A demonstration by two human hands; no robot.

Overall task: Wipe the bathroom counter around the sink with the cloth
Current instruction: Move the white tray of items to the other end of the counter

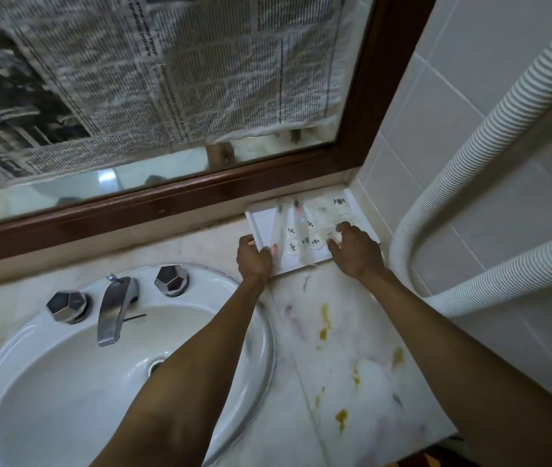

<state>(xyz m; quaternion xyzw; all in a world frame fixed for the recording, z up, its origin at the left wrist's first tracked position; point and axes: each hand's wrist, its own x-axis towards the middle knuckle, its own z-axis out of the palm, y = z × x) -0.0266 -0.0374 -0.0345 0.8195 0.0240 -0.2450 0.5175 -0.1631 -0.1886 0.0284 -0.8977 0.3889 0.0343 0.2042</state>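
Note:
A white tray [264,219] of small wrapped toiletries sits on the marble counter [305,298] in the back right corner, against the mirror frame and the tiled wall. My left hand [253,257] grips the tray's near left edge. My right hand [355,249] grips its near right side, fingers curled over the rim among the packets. Yellow-brown stains [324,323] spot the counter between the white sink [65,382] and the wall. No cloth is in view.
A chrome tap [114,308] with two faceted knobs [67,305] [171,279] stands at the back of the sink. A wood-framed mirror [200,197] covered with newspaper runs behind. A white ribbed hose [470,156] loops along the tiled wall at the right.

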